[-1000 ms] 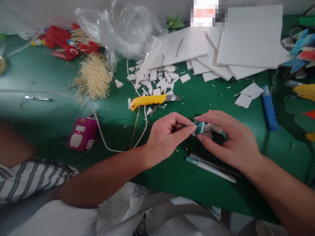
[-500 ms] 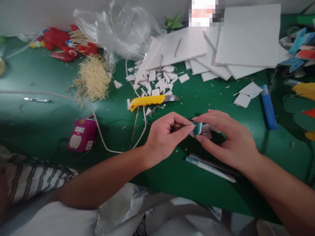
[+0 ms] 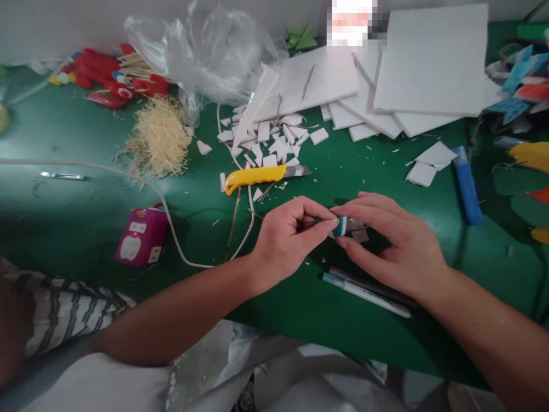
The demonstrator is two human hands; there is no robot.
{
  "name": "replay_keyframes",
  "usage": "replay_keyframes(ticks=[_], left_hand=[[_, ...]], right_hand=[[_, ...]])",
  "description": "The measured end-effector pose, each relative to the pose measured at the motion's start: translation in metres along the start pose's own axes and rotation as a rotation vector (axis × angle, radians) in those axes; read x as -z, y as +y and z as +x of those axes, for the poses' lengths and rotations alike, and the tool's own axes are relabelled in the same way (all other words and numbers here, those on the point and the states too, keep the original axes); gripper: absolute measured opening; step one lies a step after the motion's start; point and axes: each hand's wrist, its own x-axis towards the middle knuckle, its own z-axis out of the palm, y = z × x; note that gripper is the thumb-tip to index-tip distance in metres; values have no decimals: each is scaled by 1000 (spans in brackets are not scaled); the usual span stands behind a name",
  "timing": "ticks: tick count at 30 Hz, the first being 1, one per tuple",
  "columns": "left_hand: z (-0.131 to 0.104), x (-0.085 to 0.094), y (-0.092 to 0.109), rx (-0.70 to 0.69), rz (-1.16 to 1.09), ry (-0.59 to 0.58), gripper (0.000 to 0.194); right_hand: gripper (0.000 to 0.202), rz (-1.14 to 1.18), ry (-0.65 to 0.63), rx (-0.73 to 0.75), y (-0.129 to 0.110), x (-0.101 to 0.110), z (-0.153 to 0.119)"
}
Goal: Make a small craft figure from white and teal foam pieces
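Observation:
A small teal and white piece [image 3: 341,226] is held between both hands above the green table. My left hand [image 3: 295,232] pinches its left side with thumb and forefinger, the other fingers curled. Around its right side, my right hand [image 3: 392,243] has thumb and fingertips at the lower and upper edges. Translucent scraps [image 3: 359,233] show between the right thumb and fingers. Just below the right hand lie a white pen [image 3: 369,296] and a dark pen beside it. A yellow craft knife [image 3: 257,176] rests above my left hand, blade out to the right.
White foam scraps [image 3: 281,147] and stacked foam sheets [image 3: 431,63] lie at the back. A clear plastic bag [image 3: 223,51], straw-like shreds [image 3: 160,137] and a magenta power block [image 3: 141,236] with a white cable are leftward. A blue cutter [image 3: 468,189] lies right.
The teal and white piece has turned slightly between the fingertips, showing less of its teal face. My right hand has shifted slightly left.

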Motion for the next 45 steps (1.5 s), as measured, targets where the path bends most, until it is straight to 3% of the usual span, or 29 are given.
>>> replay_keyframes(ticks=[7, 17, 24, 31, 45], left_hand=[[0, 0, -2, -19, 11, -10, 8], [1, 0, -4, -57, 41, -23, 9], [-1, 0, -6, -64, 90, -44, 7], [1, 0, -5, -44, 43, -76, 6], [-1, -3, -5, -8, 54, -106, 8]], right_hand=[[25, -36, 3, -35, -1, -1, -1], [39, 31, -15, 72, 0, 2, 2], [23, -66, 42, 55, 2, 0, 0], [24, -105, 110, 8, -3, 0, -1], [34, -258, 188, 207, -8, -7, 4]])
